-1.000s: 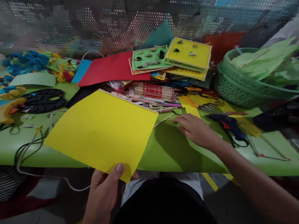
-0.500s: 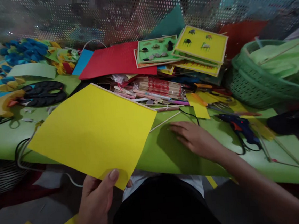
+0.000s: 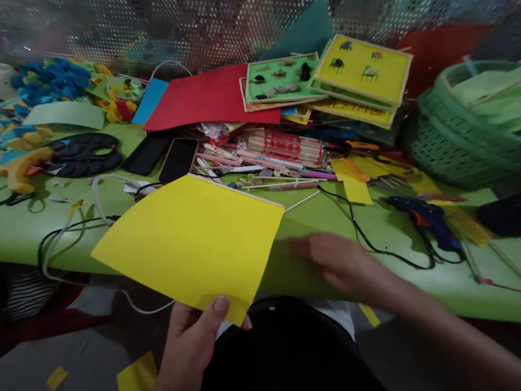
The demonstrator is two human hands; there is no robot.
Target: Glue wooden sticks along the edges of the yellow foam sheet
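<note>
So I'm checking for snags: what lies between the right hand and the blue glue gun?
Head view: a black cord crosses the green table between right hand and blue glue gun.

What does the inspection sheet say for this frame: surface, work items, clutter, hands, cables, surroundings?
Surface: green table, crowded.
Work items: yellow sheet, held above the near edge.
Clutter: red sheet, stick bundle, two phones, blue glue gun, green basket.
Hands: left hand pinches the sheet's near corner; right hand blurred, open, holding nothing.
Cables: black cable, white cable.
Surroundings: perforated screen behind.
</note>
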